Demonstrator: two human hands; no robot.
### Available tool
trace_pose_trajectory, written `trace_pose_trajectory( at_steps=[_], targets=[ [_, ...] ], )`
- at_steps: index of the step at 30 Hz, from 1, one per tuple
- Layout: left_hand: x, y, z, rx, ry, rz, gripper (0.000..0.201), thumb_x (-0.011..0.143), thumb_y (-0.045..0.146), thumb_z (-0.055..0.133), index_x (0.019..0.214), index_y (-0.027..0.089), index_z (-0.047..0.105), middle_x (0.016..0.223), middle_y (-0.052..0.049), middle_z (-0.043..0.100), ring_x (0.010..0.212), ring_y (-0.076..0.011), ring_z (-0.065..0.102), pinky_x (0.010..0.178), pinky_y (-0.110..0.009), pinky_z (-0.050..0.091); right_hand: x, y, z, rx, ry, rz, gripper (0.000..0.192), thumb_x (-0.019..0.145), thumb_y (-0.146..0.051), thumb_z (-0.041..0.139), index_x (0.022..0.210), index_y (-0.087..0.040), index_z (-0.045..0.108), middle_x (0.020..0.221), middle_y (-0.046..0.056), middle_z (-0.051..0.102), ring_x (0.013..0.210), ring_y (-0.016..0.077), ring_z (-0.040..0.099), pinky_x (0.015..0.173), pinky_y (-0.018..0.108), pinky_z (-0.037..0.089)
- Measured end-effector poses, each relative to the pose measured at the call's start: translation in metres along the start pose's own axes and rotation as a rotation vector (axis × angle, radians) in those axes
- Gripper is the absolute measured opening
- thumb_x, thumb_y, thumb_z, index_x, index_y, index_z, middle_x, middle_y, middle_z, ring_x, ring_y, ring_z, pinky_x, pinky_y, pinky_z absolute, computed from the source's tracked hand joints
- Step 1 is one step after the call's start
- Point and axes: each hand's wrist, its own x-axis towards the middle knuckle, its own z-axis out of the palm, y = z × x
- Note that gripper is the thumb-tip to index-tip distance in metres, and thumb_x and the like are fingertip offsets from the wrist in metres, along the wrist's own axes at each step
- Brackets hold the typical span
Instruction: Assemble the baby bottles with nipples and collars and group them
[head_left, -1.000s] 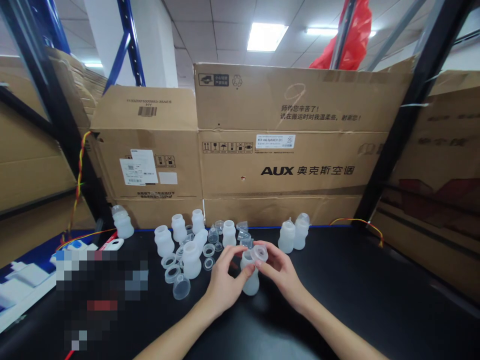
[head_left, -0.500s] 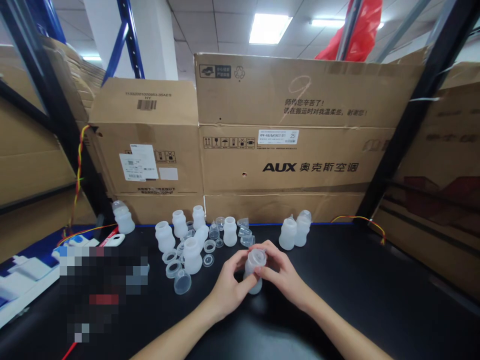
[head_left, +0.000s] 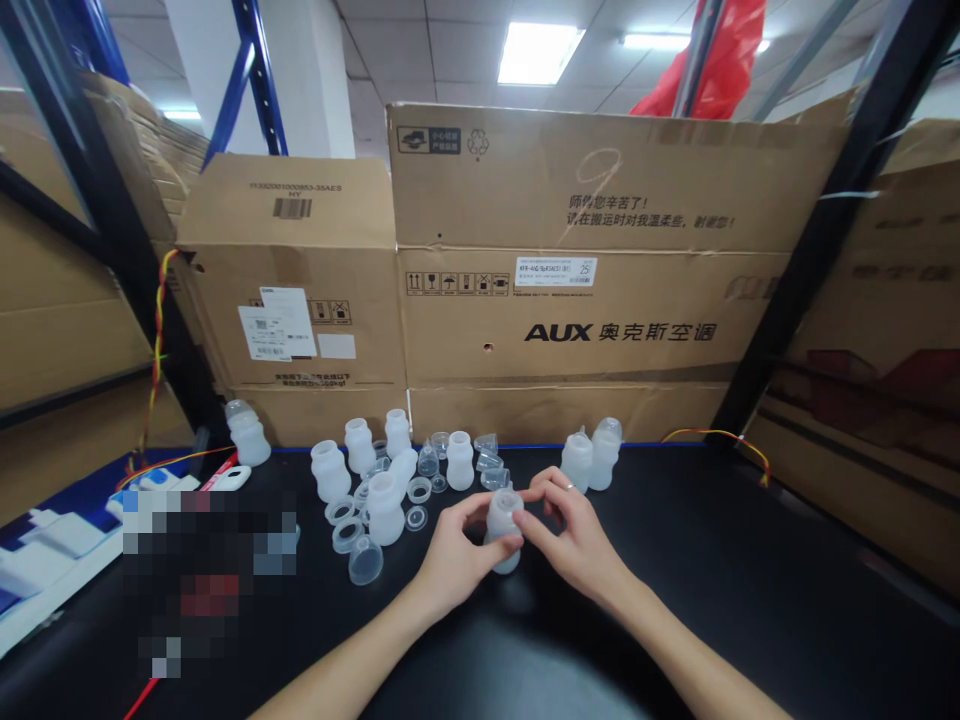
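A frosted baby bottle [head_left: 505, 512] stands upright on the black tabletop, with a clear collar and nipple at its top. My left hand [head_left: 459, 548] is closed around its body, thumb across the front. At the collar, the thumb and forefinger of my right hand [head_left: 576, 535] pinch the right side; the other fingers curl loosely. To the left are several open bottles [head_left: 386, 510], among loose ring collars [head_left: 347, 535], a clear domed cap [head_left: 365, 562] and a small disc [head_left: 416, 517]. Clear caps [head_left: 491, 462] lie just behind my left fingers.
Two bottles with nipples, one capped [head_left: 606, 455], stand at the back right. Another capped bottle [head_left: 247, 435] leans at the back left. Cardboard panels [head_left: 465, 350] wall the back. At left are a power strip [head_left: 67, 570] and a blurred-out patch [head_left: 214, 560].
My right hand has shifted right and its grip on the collar has loosened, its fingers no longer over the top. The bottle stays in my left hand, slightly further back.
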Motion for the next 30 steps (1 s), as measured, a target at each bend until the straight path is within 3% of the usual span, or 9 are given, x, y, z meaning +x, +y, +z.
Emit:
trace_pose_trajectory(
  at_steps=[3,5,7,9,12,16,18,23,30],
  targets=[
    [0.005,-0.004,-0.008,0.016,0.043,0.008,0.044,0.075,0.031,0.082,0.116,0.019,0.072,0.113,-0.007,0.076,0.104,-0.0256,0.07,0.096,-0.036,0.054,-0.002,-0.002,-0.002,0.066,0.068,-0.055,0.033,0.1,-0.043,0.057,0.083,-0.015,0.063,0.094,0.006,0.056,0.077,0.0127,0.049,0.068,0.025,0.042],
    [0.006,-0.004,-0.011,0.037,0.049,0.022,0.044,0.075,0.03,0.082,0.116,0.02,0.072,0.114,-0.006,0.076,0.105,-0.025,0.069,0.097,-0.035,0.053,-0.004,-0.003,-0.002,0.105,0.057,-0.088,0.025,0.1,-0.038,0.058,0.115,-0.019,0.063,0.108,0.007,0.059,0.088,0.0151,0.055,0.079,0.028,0.047],
    [0.007,-0.002,-0.012,0.064,0.044,0.032,0.044,0.074,0.029,0.082,0.117,0.021,0.072,0.114,-0.005,0.076,0.104,-0.0244,0.069,0.096,-0.035,0.053,-0.007,-0.002,-0.001,0.122,0.005,-0.109,0.049,0.1,-0.034,0.057,0.147,-0.025,0.044,0.129,0.009,0.057,0.103,0.0178,0.057,0.092,0.032,0.049],
    [0.005,0.0,-0.011,0.109,0.043,0.043,0.044,0.074,0.026,0.08,0.117,0.023,0.072,0.113,-0.003,0.076,0.103,-0.0238,0.069,0.096,-0.035,0.053,-0.009,0.0,0.001,0.12,-0.064,-0.123,0.062,0.101,-0.034,0.056,0.157,-0.03,0.03,0.139,0.009,0.053,0.113,0.0193,0.057,0.1,0.035,0.048],
    [0.0,0.0,-0.008,0.195,0.068,0.057,0.051,0.071,0.023,0.08,0.12,0.025,0.071,0.115,-0.003,0.075,0.105,-0.0243,0.068,0.098,-0.038,0.053,-0.009,0.003,0.004,0.068,-0.097,-0.139,0.068,0.1,-0.035,0.058,0.16,-0.029,0.027,0.133,0.009,0.055,0.109,0.0191,0.057,0.103,0.036,0.047],
    [-0.004,-0.004,-0.005,0.316,0.109,0.091,0.059,0.064,0.022,0.081,0.122,0.026,0.07,0.118,-0.005,0.072,0.109,-0.0267,0.067,0.103,-0.044,0.052,-0.006,0.004,0.002,-0.107,-0.104,-0.116,0.055,0.093,-0.041,0.068,0.144,-0.025,0.051,0.11,0.008,0.056,0.098,0.0196,0.055,0.091,0.034,0.05],
    [-0.004,-0.008,-0.006,0.33,0.112,0.105,0.058,0.065,0.022,0.081,0.122,0.026,0.07,0.117,-0.006,0.071,0.109,-0.0266,0.066,0.104,-0.046,0.052,-0.006,0.003,0.001,-0.131,-0.129,-0.121,0.047,0.091,-0.038,0.069,0.134,-0.023,0.056,0.113,0.008,0.055,0.102,0.0206,0.055,0.093,0.034,0.05],
    [0.001,-0.015,-0.011,0.323,0.131,0.103,0.058,0.065,0.022,0.08,0.122,0.027,0.069,0.119,-0.006,0.07,0.112,-0.0262,0.066,0.107,-0.047,0.051,-0.008,0.005,0.002,0.012,-0.142,-0.173,0.063,0.094,-0.025,0.058,0.151,-0.027,0.033,0.138,0.009,0.048,0.121,0.0194,0.052,0.109,0.035,0.044],
    [0.001,-0.016,-0.013,0.347,0.094,0.138,0.057,0.069,0.025,0.08,0.124,0.027,0.068,0.122,-0.006,0.069,0.115,-0.0261,0.064,0.108,-0.048,0.05,-0.005,0.011,0.002,-0.116,-0.09,-0.099,0.063,0.093,-0.036,0.067,0.149,-0.027,0.04,0.116,0.006,0.059,0.104,0.0195,0.058,0.096,0.035,0.049]
  ],
)
